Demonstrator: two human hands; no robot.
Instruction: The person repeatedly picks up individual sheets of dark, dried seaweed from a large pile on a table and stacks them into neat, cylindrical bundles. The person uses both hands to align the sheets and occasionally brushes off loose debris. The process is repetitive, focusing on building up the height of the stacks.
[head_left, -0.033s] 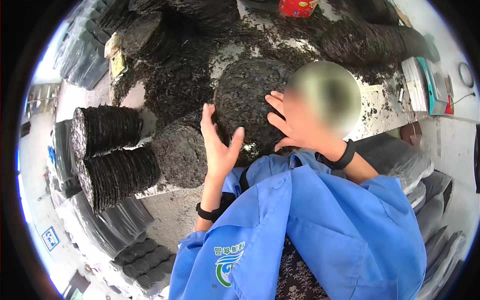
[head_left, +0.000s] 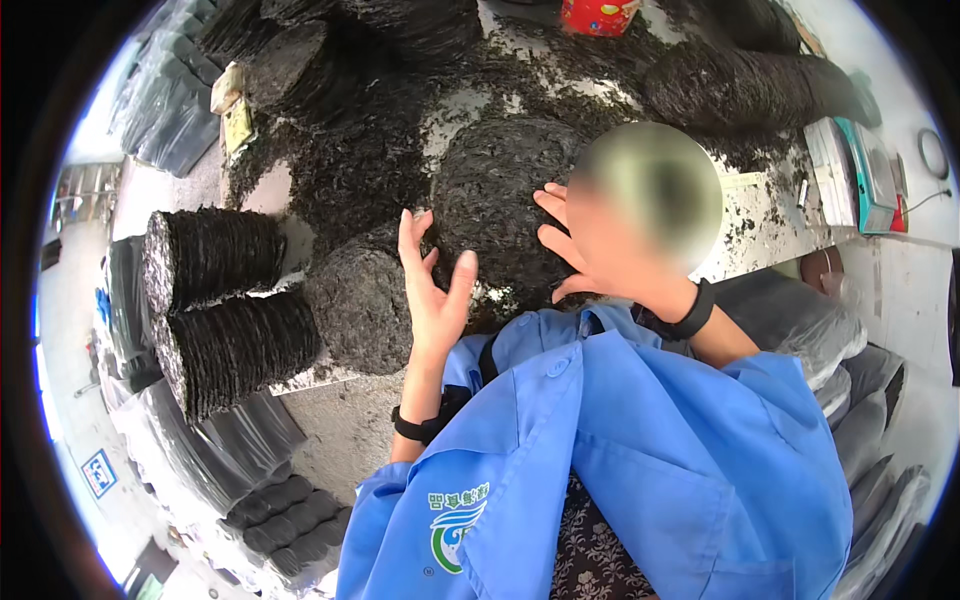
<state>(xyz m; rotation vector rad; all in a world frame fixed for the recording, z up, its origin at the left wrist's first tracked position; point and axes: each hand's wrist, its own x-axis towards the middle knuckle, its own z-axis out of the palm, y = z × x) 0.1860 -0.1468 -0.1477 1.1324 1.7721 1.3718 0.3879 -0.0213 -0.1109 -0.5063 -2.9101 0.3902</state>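
A round, dark stack of dried seaweed sheets [head_left: 500,185] lies between my two hands, its flat top facing up. My left hand [head_left: 432,300] is at its left near edge, fingers and thumb spread, with nothing in the grasp. On the right, the spread fingertips of my right hand [head_left: 610,245] rest at or just over the top; a blurred disc covers part of that hand. Just left of my left hand stands a smaller round seaweed stack [head_left: 360,310]. Farther left, two seaweed rolls of upright sheets [head_left: 220,260] lie on their sides.
Loose seaweed scraps [head_left: 350,180] cover much of the white table [head_left: 740,255]. At the back are a red tub [head_left: 598,15] and a long seaweed roll [head_left: 740,88]. A teal-edged box [head_left: 865,175] stands right. Plastic-wrapped dark bundles [head_left: 215,450] sit below the table's left side.
My left hand has shifted slightly left, away from the middle stack, and its thumb has drawn in. My right hand has hardly moved.
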